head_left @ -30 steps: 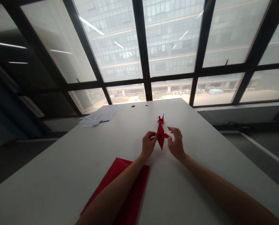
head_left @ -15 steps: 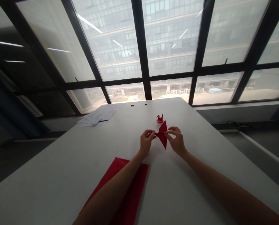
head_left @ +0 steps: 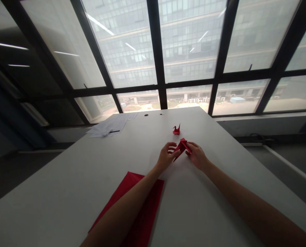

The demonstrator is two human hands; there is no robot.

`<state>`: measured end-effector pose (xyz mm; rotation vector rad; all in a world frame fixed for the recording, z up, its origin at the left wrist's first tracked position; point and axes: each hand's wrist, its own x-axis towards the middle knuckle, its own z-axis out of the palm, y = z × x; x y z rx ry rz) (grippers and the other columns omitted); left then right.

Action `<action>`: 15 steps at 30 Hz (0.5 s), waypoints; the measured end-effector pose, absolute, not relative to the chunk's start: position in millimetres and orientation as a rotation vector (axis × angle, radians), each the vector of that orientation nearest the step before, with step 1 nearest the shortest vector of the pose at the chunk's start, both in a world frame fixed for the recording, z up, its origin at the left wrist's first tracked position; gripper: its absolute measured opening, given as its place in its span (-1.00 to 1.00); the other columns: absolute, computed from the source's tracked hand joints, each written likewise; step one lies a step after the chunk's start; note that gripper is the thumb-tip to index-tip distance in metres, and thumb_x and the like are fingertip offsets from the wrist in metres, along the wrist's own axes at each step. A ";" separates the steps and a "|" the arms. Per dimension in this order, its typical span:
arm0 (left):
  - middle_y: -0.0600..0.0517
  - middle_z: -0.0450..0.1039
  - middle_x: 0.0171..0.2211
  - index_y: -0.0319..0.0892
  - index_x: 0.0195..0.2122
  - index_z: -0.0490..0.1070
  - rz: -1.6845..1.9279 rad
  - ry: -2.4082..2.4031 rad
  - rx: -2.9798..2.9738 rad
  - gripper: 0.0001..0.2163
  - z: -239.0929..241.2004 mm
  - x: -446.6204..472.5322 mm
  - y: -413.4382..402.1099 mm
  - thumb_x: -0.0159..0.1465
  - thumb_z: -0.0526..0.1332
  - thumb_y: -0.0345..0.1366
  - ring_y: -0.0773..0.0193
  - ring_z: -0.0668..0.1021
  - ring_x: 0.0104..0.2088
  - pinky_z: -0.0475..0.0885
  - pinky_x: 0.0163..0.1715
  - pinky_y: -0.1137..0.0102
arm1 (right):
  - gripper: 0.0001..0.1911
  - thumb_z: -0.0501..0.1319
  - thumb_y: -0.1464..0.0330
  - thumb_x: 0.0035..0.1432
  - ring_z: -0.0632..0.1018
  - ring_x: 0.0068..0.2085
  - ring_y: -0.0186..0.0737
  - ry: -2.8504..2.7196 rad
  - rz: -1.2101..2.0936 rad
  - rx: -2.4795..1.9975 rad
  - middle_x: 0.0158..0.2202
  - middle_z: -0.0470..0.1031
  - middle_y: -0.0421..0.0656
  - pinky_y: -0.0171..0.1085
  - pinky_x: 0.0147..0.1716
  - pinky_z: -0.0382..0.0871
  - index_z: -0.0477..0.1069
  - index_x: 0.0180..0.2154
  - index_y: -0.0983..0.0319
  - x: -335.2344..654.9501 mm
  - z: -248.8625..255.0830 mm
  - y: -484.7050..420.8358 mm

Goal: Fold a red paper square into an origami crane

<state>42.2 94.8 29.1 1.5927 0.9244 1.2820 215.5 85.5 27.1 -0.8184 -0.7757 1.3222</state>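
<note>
Between my two hands is a piece of folded red paper (head_left: 183, 141), partly hidden by my fingers, with a narrow flap pointing down on each side. My left hand (head_left: 166, 156) pinches its left flap between thumb and fingers. On the other side, my right hand (head_left: 197, 156) is closed on the right flap. Just beyond stands a finished red paper crane (head_left: 176, 130), upright on the white table, touched by neither hand. Beneath my left forearm lie flat red paper sheets (head_left: 155, 195), partly covered by the arm.
White printed papers (head_left: 109, 123) lie spread at the table's far left, with a dark pen (head_left: 114, 131) on them. Two round holes (head_left: 146, 115) sit near the back edge of the white table (head_left: 73, 185). Tall windows rise behind it.
The folded paper has been turned; its wide wings no longer spread up and down, and both flaps now point downward. My hands have shifted their holds on it.
</note>
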 end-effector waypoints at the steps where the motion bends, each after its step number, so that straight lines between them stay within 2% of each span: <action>1: -0.04 0.53 -0.17 -0.18 -0.18 0.49 1.285 0.940 1.643 -0.67 28.5 42.7 94.6 0.09 0.42 -0.16 0.27 0.56 -0.28 0.44 -0.29 0.41 | -0.78 0.43 0.25 -0.13 0.55 -0.27 -0.16 -0.784 1.338 -0.819 -0.29 0.61 -0.15 -0.28 -0.36 0.36 0.58 -0.36 0.15 215.0 26.3 85.3; 6: 0.01 0.53 -0.43 -0.23 -0.31 0.51 1.292 0.965 1.600 -0.71 25.2 43.9 94.8 0.14 0.37 -0.09 0.28 0.55 -0.42 0.39 -0.46 0.47 | -0.81 0.33 0.29 -0.08 0.55 -0.23 -0.14 -0.822 1.360 -0.831 -0.26 0.61 -0.13 -0.24 -0.30 0.39 0.58 -0.32 0.14 213.7 19.5 88.6; 11: 0.00 0.54 -0.45 -0.25 -0.34 0.53 1.353 0.982 1.542 -0.70 25.0 42.3 96.1 0.13 0.38 -0.08 0.30 0.54 -0.46 0.37 -0.50 0.49 | -0.53 0.35 0.39 -0.09 0.53 -0.04 -0.09 -1.122 1.150 -0.735 -0.04 0.58 -0.13 -0.18 -0.09 0.38 0.53 -0.05 0.10 209.2 23.7 83.3; 13: -0.01 0.55 -0.45 -0.26 -0.33 0.54 1.345 0.974 1.539 -0.71 24.9 42.2 95.8 0.11 0.39 -0.10 0.29 0.55 -0.46 0.38 -0.49 0.48 | -0.59 0.39 0.34 -0.07 0.54 -0.08 -0.10 -1.118 1.080 -0.769 -0.08 0.59 -0.10 -0.18 -0.09 0.39 0.56 -0.09 0.15 206.0 25.4 81.7; 15: -0.02 0.56 -0.45 -0.27 -0.30 0.54 1.308 0.948 1.538 -0.70 24.1 42.6 95.0 0.10 0.41 -0.12 0.27 0.56 -0.45 0.41 -0.47 0.46 | -0.70 0.41 0.27 -0.06 0.55 -0.20 -0.14 -0.987 1.056 -0.847 -0.20 0.62 -0.09 -0.21 -0.19 0.40 0.60 -0.22 0.20 204.5 24.3 83.5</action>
